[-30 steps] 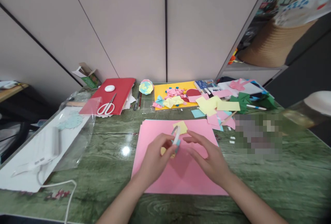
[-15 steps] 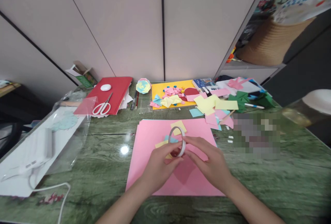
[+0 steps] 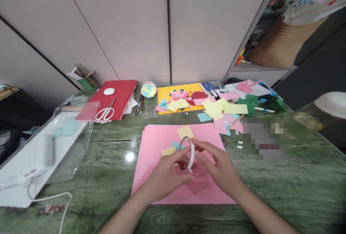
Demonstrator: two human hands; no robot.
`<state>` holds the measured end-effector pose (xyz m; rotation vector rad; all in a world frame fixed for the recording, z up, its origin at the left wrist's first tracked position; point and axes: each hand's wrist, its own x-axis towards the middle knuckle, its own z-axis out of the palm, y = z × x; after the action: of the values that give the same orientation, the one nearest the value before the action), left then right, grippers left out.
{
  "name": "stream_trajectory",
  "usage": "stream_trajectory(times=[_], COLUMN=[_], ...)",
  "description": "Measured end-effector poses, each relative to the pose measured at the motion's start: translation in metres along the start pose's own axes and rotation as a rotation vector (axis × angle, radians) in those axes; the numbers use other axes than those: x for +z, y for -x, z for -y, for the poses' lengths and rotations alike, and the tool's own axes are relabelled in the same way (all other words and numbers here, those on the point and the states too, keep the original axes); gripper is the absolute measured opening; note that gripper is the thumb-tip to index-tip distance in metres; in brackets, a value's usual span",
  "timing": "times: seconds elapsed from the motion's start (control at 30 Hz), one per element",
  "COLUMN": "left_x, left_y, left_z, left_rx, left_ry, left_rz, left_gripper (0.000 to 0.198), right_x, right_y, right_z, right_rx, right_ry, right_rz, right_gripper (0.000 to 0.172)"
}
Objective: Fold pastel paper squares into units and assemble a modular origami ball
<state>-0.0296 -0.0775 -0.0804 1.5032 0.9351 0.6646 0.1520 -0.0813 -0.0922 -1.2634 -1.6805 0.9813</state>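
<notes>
A thin white roll of tape (image 3: pixel 192 156) stands upright between my hands, above a stack of pink paper (image 3: pixel 151 140). My left hand (image 3: pixel 163 174) grips the roll from the left, with fingers through and behind the ring and the thumb low in front. A small tape end sticks out at the bottom of the roll. My right hand (image 3: pixel 220 160) is on the other side, its fingertips at the upper right rim and its thumb close to the edge. Under the roll lie a pale yellow square (image 3: pixel 186 132) and a blue paper piece (image 3: pixel 175 144), partly covered by my left hand.
White scissors (image 3: pixel 106 113) lie on a red folder (image 3: pixel 117 99) at the back left. Folded paper pieces rest on a yellow sheet (image 3: pixel 163 91); loose yellow notes (image 3: pixel 216 108) are beside it. A white cable (image 3: pixel 51 197) and a plastic sleeve (image 3: pixel 78 151) occupy the left side.
The roll has come slightly lower and turned, and a tape end now shows at its bottom. My left thumb has moved down from the rim; my right fingers stay at its upper edge.
</notes>
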Motion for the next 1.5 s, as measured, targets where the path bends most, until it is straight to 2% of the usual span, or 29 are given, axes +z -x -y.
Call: stream_trajectory(times=[0.1, 0.27, 0.33, 0.43, 0.5, 0.6, 0.77, 0.83, 0.93, 1.03, 1.13, 1.37, 1.5], left_x=[0.001, 0.002, 0.003, 0.004, 0.005, 0.006, 0.006, 0.006, 0.007, 0.009, 0.009, 0.008, 0.009], left_y=[0.002, 0.001, 0.0, -0.002, -0.003, -0.004, -0.003, -0.003, -0.003, -0.003, -0.003, -0.001, -0.001], left_z=[0.003, 0.004, 0.004, 0.007, 0.013, 0.027, 0.043, 0.044, 0.043, 0.042, 0.041, 0.042, 0.04], left_rx=[0.018, -0.014, -0.019, 0.0, 0.042, 0.156, 0.458, 0.517, 0.52, 0.516, 0.525, 0.54, 0.52], left_ry=[0.02, -0.072, -0.186, -0.398, -0.52, -0.69, -0.967, -1.034, -1.074, -1.074, -1.074, -1.107, -1.072], left_rz=[0.039, -0.022, -0.093, -0.187, -0.217, -0.284, -0.397, -0.4, -0.392, -0.4, -0.418, -0.38, -0.406], left_gripper=[0.079, 0.053, 0.042, 0.033, 0.033, 0.037, 0.039, 0.043, 0.044, 0.042, 0.043, 0.052, 0.043], right_x=[0.001, 0.001, 0.001, 0.003, 0.005, 0.009, 0.014, 0.014, 0.014, 0.013, 0.014, 0.02, 0.017], right_y=[0.0, -0.001, -0.001, 0.0, 0.0, 0.001, 0.001, 0.001, 0.0, 0.001, 0.002, 0.002, 0.001], right_z=[-0.001, -0.002, -0.003, -0.004, -0.005, -0.004, 0.001, 0.002, 0.002, 0.001, 0.0, -0.002, 0.0], right_rx=[0.031, 0.016, -0.087, -0.339, -0.474, -0.571, -0.545, -0.516, -0.514, -0.581, -0.638, -0.535, -0.566], right_ry=[-0.031, 0.011, 0.117, 0.339, 0.491, 0.671, 0.706, 0.674, 0.672, 0.752, 0.807, 0.751, 0.773], right_rz=[-0.017, -0.023, -0.076, -0.141, -0.154, -0.187, -0.234, -0.26, -0.28, -0.275, -0.3, -0.292, -0.314], right_gripper=[0.033, 0.033, 0.03, 0.026, 0.026, 0.023, 0.008, 0.006, 0.006, 0.017, 0.02, 0.005, 0.018])
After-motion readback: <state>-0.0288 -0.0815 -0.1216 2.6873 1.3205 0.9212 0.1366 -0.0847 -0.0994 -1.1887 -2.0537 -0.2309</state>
